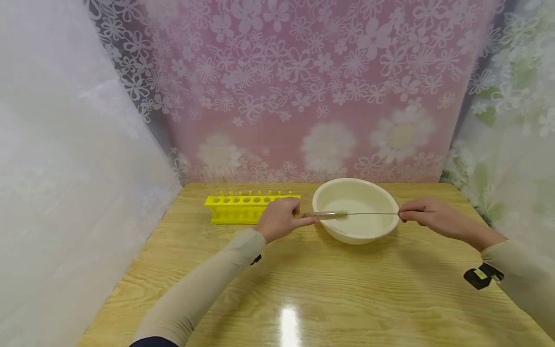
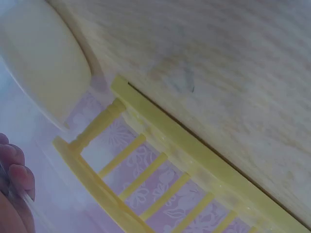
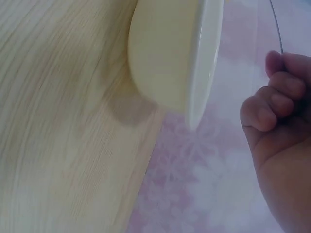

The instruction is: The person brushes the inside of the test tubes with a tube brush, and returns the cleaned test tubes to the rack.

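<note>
In the head view my left hand (image 1: pixel 279 219) grips a clear glass test tube (image 1: pixel 326 215), held level with its mouth toward the right. My right hand (image 1: pixel 429 218) pinches the end of the thin wire handle (image 1: pixel 373 213) of a test tube brush, also seen in the right wrist view (image 3: pixel 277 24). The brush's bristles (image 1: pixel 342 214) show at the tube's mouth; how far they reach inside is hard to tell. Both are held above a cream basin (image 1: pixel 353 237). Behind my left hand stands a yellow test tube rack (image 1: pixel 230 221).
Several clear test tubes (image 1: pixel 222 180) stand upright at the rack's left end. The rack and basin sit side by side toward the back of the wooden table (image 1: pixel 329 289). A flowered pink curtain (image 1: pixel 303 96) hangs behind, with pale sheets at both sides.
</note>
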Tool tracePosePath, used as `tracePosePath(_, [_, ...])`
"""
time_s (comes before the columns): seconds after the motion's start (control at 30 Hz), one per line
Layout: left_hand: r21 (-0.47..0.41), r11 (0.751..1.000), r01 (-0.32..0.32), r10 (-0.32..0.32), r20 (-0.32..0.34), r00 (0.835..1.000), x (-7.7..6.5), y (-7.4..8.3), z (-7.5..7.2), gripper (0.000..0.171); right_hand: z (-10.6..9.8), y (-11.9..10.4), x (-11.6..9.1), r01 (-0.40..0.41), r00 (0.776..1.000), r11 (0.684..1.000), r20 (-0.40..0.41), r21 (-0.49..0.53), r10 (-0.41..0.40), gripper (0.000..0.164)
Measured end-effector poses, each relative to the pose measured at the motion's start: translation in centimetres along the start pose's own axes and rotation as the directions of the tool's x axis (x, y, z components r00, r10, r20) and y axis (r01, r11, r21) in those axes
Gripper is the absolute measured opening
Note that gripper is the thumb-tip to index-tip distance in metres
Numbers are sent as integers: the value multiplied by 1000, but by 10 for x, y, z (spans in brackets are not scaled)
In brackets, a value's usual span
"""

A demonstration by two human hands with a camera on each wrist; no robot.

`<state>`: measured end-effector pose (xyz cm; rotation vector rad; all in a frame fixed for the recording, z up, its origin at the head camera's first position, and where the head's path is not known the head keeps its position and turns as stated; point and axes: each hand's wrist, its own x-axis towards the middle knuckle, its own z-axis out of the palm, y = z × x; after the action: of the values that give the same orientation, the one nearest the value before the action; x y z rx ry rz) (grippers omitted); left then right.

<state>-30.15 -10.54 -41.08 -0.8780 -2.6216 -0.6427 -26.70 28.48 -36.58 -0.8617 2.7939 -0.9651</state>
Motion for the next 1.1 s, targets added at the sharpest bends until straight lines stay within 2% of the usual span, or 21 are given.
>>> tracePosePath(0.17, [0, 999, -35, 35, -17, 999, -4, -4, 2, 51, -9, 9, -8, 26, 1000, 998, -14, -51, -27, 22])
tracePosePath(0.37, [30, 999, -27, 28, -31, 999, -3, 0, 0, 50, -13, 8, -7, -3, 1000, 997, -11, -79, 2, 22])
tracePosePath(0.53, [22, 1000, -20, 21, -40, 999, 0, 5, -1, 51, -14, 6, -7, -18, 999, 994, -47, -105, 14, 24])
tracePosePath(0.73, [29, 999, 15, -14, -38, 999, 1, 5, -4, 54, -10, 3, -1, -2, 999, 996, -43, -84, -2, 24])
tracePosePath(0.9, [40, 999, 16, -15, -37, 999, -1, 4, -4, 54, -7, -4, 4, -8, 999, 995, -51, -101, 3, 26])
tracePosePath(1.1, [18, 999, -29, 29, 11, 1000, 2, 16, 0, 49, 14, -19, 20, 50, 999, 997, 3, -57, -50, 23])
